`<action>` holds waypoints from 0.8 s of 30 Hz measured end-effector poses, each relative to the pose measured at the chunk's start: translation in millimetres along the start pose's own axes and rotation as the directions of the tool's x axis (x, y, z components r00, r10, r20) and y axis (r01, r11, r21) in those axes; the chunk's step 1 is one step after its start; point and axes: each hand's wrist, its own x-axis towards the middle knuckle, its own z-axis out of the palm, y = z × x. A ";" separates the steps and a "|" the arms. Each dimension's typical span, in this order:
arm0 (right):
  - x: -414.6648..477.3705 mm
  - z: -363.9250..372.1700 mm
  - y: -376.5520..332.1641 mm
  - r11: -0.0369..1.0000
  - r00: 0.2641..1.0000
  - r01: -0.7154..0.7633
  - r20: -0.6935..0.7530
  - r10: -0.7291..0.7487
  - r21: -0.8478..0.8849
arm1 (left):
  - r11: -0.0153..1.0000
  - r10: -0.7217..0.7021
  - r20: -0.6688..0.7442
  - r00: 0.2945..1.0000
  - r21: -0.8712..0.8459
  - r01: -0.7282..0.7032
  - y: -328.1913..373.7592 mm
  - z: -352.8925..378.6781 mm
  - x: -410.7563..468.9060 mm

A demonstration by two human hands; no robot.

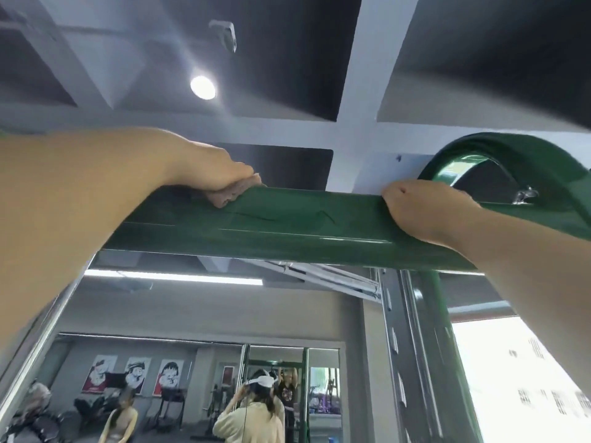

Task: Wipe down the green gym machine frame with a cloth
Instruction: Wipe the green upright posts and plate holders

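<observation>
So this is mid-wipe, up on the top crossbar (287,225) of the green frame, with the camera looking up at it and the ceiling. The bar runs across the middle of the shot from about 9 o'clock to 3 o'clock, and at the 2 o'clock end it meets a curved green arch (511,155) with a shiny bolt (524,195) on it.

The left hand (211,167) is over the top edge of the bar at roughly 10 o'clock from center, fingers curled down around a pinkish-brown cloth (233,193), pressing it onto the upper face of the bar. Only a bit of the cloth pokes out under the fingers, so I can't tell how it's folded. The right hand (425,212) is at about 3 o'clock, clasped over the same bar just beside where the arch starts, holding on and carrying no cloth. Looks like it's just steadying.

My read: the step in hand is wiping the top of the crossbar, and the stretch between the two hands looks like what's next. The move would be to slide the cloth toward 3 o'clock with steady pressure, keeping it wrapped over the edge so the top and front face both get done. The right hand will have to shift out of the way once the cloth gets near, and the arch and the green upright (441,346) dropping toward 5 o'clock are presumably on the list too.

Below is a mirror (198,378) showing people in the gym, plus a ceiling light (202,87) at 11 o'clock.
</observation>
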 end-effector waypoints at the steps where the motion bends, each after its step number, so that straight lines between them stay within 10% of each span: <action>1: 2.4 -0.4 -7.4 0.998 0.999 -0.032 0.016 0.031 0.045 | 0.999 0.023 0.004 1.000 -0.034 -0.023 -6.4 0.0 5.5; 6: 0.3 10.6 -14.2 0.998 0.999 -0.027 -0.028 0.025 -0.061 | 0.963 0.239 0.069 0.969 -0.143 -0.228 58.4 28.6 -40.4; 11: -4.0 -5.9 -3.6 1.000 1.000 -0.006 0.028 0.006 0.003 | 0.813 0.570 0.064 0.819 0.105 -0.573 57.3 37.4 -66.4; 20: -22.9 0.5 2.2 0.998 0.996 0.057 -0.063 -0.057 0.002 | 0.866 0.431 -0.186 0.883 0.359 -0.347 57.2 60.5 -81.6; 24: -22.1 -0.4 6.8 0.995 0.994 0.095 -0.052 -0.094 0.007 | 0.734 0.646 -0.210 0.733 0.434 -0.523 93.4 104.1 -100.0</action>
